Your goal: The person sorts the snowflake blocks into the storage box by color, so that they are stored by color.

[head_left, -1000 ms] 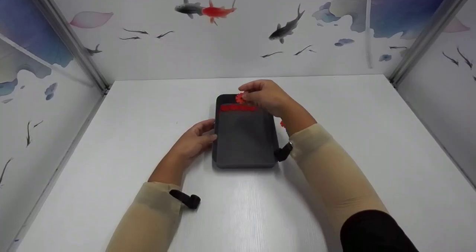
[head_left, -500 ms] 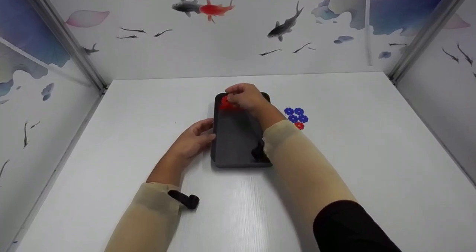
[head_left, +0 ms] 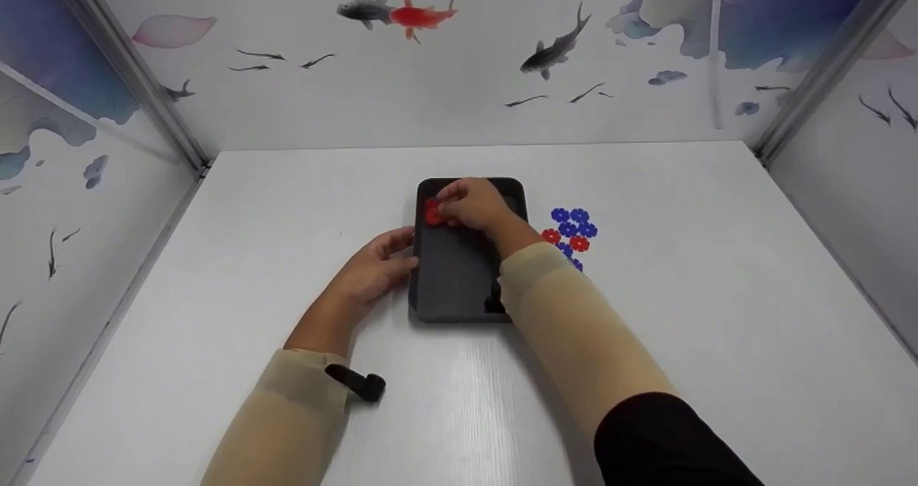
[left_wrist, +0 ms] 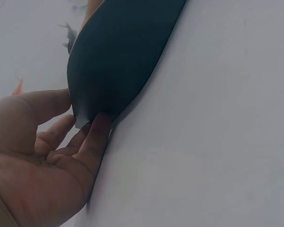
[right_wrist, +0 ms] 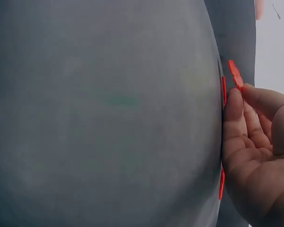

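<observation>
A dark grey rectangular tray [head_left: 459, 278] lies on the white table. My left hand [head_left: 380, 267] touches its left side with thumb and fingertips. In the left wrist view, the fingers [left_wrist: 97, 137] of that hand lie against the tray's wall [left_wrist: 118, 52]. Over the tray's far left part, my right hand [head_left: 470, 203] pinches a red flower-shaped plastic disc [head_left: 432, 212] between thumb and forefinger. The right wrist view shows this red disc [right_wrist: 235, 74] raised at the fingertips. Other red discs [right_wrist: 222, 184] lie edge-on in the tray, partly hidden by the hand.
Several blue discs [head_left: 568, 229] lie right of the tray with red discs [head_left: 579, 243] among them, partly behind my right sleeve. White panels printed with fish [head_left: 556, 45] enclose the table at the back and sides.
My right hand has moved left and then slightly nearer, over the tray's far left corner, with the red disc pinched. The discs beside the tray have come into view. My left hand stays put.
</observation>
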Demonstrator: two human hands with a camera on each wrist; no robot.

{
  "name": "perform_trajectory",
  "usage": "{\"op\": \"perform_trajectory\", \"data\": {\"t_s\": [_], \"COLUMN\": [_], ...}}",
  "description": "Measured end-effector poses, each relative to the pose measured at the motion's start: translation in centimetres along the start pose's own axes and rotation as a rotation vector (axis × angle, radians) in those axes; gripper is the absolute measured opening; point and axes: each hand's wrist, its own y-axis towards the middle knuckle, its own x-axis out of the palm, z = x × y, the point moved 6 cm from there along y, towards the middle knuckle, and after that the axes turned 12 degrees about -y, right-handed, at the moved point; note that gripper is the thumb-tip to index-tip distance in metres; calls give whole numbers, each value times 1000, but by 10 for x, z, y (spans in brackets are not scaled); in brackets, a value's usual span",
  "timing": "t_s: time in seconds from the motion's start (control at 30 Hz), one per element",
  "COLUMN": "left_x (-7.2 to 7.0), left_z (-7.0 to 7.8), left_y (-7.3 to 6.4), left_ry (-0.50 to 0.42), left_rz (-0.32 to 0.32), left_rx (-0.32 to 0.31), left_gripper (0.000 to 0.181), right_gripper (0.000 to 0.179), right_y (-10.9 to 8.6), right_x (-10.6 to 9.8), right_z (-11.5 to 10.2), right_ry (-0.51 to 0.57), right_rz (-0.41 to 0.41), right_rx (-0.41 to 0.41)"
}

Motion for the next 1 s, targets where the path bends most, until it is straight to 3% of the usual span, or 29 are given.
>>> {"op": "perform_trajectory", "data": {"t_s": [0.73, 1.0], "left_x": [2, 0], "left_z": [1, -1], "left_y": [-1, 0], "left_ry": [-11, -26], "left_rz": [-15, -6], "left_rx": [11, 4], "left_gripper": [62, 63], "right_gripper": [26, 29], "right_y": [2, 3], "right_x": [-3, -9], "right_z": [-1, -13], "right_ry": [22, 170], "right_rz": [3, -14], "right_rx": [29, -18]}}
